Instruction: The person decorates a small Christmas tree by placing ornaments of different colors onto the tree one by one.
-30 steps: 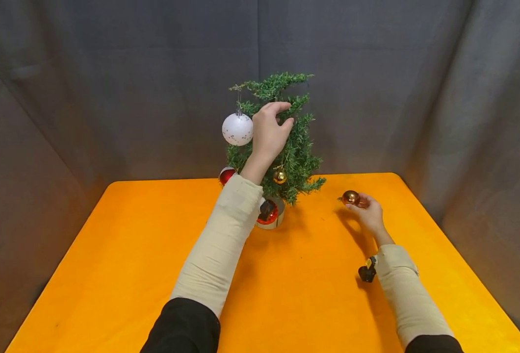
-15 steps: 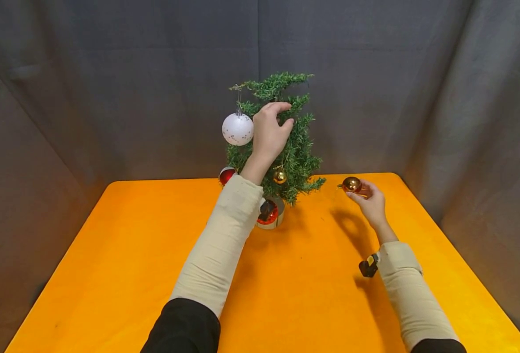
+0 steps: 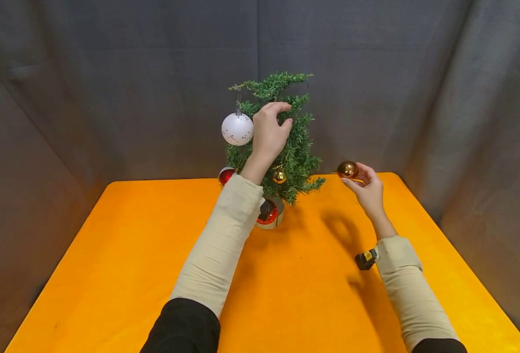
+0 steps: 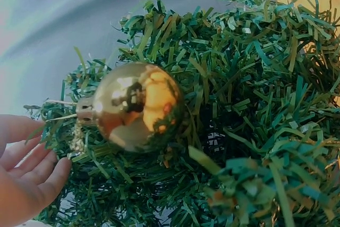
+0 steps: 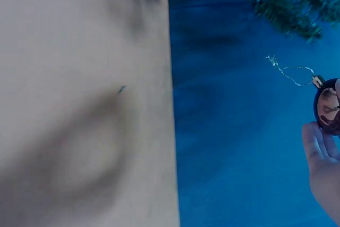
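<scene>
A small green artificial tree [image 3: 282, 142] stands in a pot at the back of the orange table [image 3: 110, 255]. My left hand [image 3: 269, 128] reaches into its upper branches and grips a twig beside a white glitter ball [image 3: 237, 129]. A gold ball [image 3: 279, 176] [image 4: 135, 106] hangs lower in the tree [image 4: 249, 104], and a red ball [image 3: 226, 175] shows at its left. My right hand [image 3: 366, 189] holds a shiny brown-gold ball [image 3: 347, 169] [image 5: 328, 107] in its fingertips, raised to the right of the tree, its hanging loop [image 5: 289, 70] loose.
A round pot [image 3: 271, 215] with a red ornament in it holds the tree's foot. Grey cloth hangs behind and at both sides of the table. The table's right edge [image 3: 458, 235] runs close to my right forearm.
My right hand has lifted the brown-gold ball from near the tabletop up and slightly left, toward the tree's lower right branches. The left hand has stayed in the upper branches.
</scene>
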Tool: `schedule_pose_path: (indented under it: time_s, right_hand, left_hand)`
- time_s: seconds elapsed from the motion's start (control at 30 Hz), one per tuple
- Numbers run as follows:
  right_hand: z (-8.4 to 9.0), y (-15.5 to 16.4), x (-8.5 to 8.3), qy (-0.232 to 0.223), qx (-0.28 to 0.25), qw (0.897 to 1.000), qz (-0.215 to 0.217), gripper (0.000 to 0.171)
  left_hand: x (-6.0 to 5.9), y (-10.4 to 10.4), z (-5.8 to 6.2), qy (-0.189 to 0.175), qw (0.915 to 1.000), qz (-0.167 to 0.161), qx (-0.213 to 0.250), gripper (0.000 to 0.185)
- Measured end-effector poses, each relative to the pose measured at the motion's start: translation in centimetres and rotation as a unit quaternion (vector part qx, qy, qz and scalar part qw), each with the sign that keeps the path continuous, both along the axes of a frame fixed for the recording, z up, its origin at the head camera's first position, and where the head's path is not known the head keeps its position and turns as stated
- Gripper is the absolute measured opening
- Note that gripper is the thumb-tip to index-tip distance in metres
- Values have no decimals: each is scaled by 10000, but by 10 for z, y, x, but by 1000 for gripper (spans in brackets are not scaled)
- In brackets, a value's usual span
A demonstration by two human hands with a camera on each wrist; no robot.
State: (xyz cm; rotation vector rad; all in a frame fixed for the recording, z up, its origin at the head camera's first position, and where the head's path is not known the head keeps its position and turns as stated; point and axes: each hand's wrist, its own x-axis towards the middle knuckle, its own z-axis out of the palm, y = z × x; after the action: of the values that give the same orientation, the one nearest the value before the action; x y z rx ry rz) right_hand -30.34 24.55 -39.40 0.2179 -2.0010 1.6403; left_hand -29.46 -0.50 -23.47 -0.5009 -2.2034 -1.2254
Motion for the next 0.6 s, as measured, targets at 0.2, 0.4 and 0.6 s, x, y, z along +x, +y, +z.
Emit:
schedule_pose_path:
  time_s: [0.2,0.4,0.6]
  right_hand:
    - [22,-11,6,357,-112,9992,173,47]
    - [47,-25,21,856,-90,9955,401,46]
    - [57,-28,20,1115,-70,9926,472,48]
  left_hand:
    - [1,-1,0,18,10000,24,-32,24]
    - [1,-1,0,54,10000,17,-36,23]
    - [1,-1,1,26,10000,19,-76,23]
